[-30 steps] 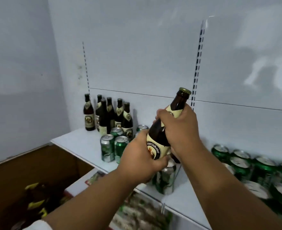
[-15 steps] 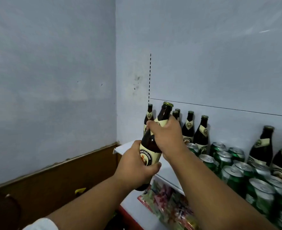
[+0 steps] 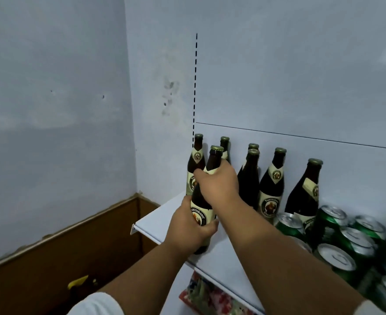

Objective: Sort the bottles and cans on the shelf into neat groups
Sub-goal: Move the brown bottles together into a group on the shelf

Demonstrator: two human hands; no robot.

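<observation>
Bare white shelf (image 3: 158,214) lies open at the front left corner, left of the held bottle (image 3: 206,201). Behind it, upright brown bottles (image 3: 271,185) line the back panel with narrow gaps between them. Green cans (image 3: 337,253) crowd the shelf's right side, blocking passage there.

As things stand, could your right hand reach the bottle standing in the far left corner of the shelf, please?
Probably not straight away: the right hand grips the neck of the held bottle, which stands directly in front of the corner bottle, and the left hand holds its body.
</observation>
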